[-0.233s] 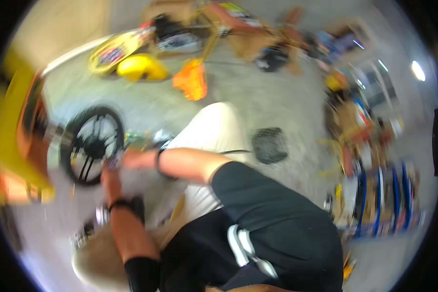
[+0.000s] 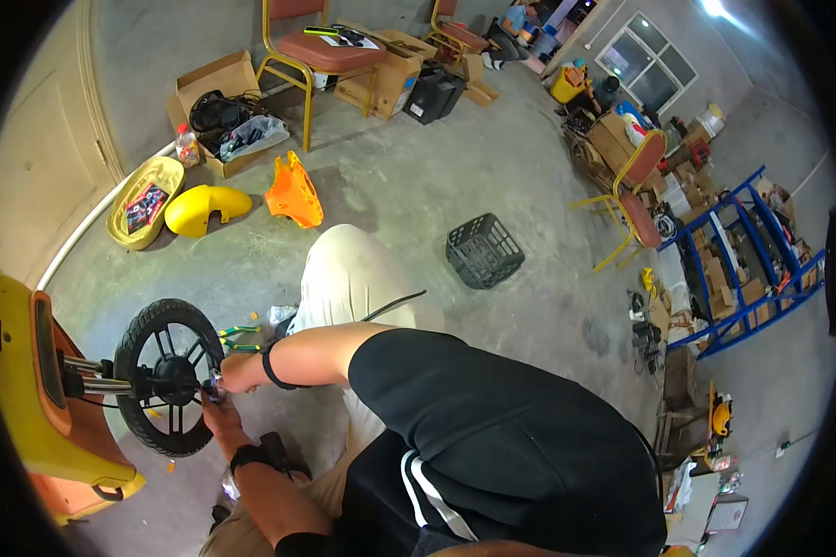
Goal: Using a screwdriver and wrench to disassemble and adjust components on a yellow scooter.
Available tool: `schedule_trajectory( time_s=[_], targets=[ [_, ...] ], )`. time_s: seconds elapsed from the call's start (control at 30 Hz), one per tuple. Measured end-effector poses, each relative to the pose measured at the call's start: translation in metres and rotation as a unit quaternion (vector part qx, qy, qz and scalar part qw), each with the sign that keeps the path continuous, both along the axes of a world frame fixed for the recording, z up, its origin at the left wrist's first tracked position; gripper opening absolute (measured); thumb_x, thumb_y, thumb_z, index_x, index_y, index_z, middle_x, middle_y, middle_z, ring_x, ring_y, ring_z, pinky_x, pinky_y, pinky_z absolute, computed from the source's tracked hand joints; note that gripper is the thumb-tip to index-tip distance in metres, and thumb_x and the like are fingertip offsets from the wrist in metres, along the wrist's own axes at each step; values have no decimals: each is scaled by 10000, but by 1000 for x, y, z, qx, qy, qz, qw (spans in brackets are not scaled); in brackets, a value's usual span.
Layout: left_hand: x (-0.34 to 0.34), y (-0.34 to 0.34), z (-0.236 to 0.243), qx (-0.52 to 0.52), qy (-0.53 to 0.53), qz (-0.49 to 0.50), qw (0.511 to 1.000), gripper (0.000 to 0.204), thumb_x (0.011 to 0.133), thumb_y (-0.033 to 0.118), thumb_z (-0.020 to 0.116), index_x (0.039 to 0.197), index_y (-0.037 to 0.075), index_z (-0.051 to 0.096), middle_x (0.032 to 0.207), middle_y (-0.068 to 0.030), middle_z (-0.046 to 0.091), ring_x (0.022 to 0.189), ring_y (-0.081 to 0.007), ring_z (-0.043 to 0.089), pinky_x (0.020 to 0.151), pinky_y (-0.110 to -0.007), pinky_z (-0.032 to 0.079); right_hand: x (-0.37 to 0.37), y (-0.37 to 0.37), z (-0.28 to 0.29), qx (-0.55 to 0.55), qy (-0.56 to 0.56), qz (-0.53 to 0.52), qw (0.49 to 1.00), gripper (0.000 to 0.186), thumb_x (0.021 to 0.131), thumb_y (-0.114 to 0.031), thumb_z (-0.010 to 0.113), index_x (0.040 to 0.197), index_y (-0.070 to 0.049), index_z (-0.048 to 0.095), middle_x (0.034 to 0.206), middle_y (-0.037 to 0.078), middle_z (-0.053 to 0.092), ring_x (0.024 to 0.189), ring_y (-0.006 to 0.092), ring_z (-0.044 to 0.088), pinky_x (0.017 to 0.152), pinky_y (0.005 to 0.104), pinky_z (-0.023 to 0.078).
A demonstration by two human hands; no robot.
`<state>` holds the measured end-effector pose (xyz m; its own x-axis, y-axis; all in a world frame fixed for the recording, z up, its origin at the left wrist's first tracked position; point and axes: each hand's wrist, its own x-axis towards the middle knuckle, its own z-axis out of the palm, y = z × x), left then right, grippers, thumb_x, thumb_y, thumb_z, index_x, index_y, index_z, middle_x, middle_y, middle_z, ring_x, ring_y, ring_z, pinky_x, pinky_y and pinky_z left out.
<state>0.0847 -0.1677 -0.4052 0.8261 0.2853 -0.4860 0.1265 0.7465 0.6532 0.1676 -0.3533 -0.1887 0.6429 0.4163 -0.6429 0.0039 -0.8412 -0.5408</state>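
Note:
A black spoked wheel [image 2: 174,374] with a rubber tyre stands on its fork [image 2: 102,384], which comes from a yellow and orange vehicle body [image 2: 14,399]. Both of my hands are together at the right side of the wheel's hub. My right hand [image 2: 241,371] has its fingers closed round a small shiny part by the axle, too small to name. Just below it, my left hand [image 2: 219,417] is pinched at the same spot, and what it grips is hidden. Pliers with green and yellow handles [image 2: 241,337] lie on the floor beyond my right hand.
A black plastic crate [image 2: 485,251] sits on the concrete floor. Farther off are an orange plastic panel [image 2: 293,191], a yellow fender [image 2: 206,210], a yellow basin [image 2: 121,215], an opened carton [image 2: 195,84] and a chair [image 2: 330,51]. Blue shelving [image 2: 738,209] stands at the right.
The view has swung and sharpened from a blur, so the wheel and floor things sit lower in the picture. My two hands stay together at the wheel's hub.

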Motion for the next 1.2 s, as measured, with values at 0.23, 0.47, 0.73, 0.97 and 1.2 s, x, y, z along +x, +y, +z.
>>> schedule_trajectory(
  time_s=[0.23,0.47,0.73,0.97,1.2],
  targets=[
    [-29,-20,56,600,-25,-138,788,411,1020,244,632,1379,47,594,1227,-232,701,1131,-336,684,952,-473,542,-6,17,-44,127,-77,51,988,447,944,-484,636,938,-56,762,782,108,727,667,220,667,610,402,545],
    [-25,-45,103,210,30,-49,976,352,1030,165,538,1331,-5,600,1328,-151,638,1253,-273,597,1098,-445,459,0,18,-24,-35,-68,114,991,834,991,-732,427,637,-19,677,571,112,645,549,257,686,611,409,552],
    [-17,-49,115,-136,-2,120,983,264,1093,100,411,1262,-11,581,1259,-130,636,1220,-265,583,1138,-513,421,-8,26,-1,-84,-57,96,990,799,996,-695,437,693,-2,695,622,140,683,619,289,711,681,441,560],
    [-14,-49,108,-121,22,117,985,282,1083,78,389,1269,19,592,1240,-97,639,1177,-239,578,1100,-488,407,-6,25,-8,-65,-76,103,990,778,1028,-647,418,709,4,700,620,142,684,632,292,717,701,437,563],
    [-11,-48,108,-123,19,110,986,264,1100,100,389,1269,23,577,1234,-95,631,1171,-242,579,1120,-511,401,-4,26,-12,-58,-51,91,993,765,1014,-669,442,712,-7,678,612,120,659,562,276,673,594,424,526]
  ],
)
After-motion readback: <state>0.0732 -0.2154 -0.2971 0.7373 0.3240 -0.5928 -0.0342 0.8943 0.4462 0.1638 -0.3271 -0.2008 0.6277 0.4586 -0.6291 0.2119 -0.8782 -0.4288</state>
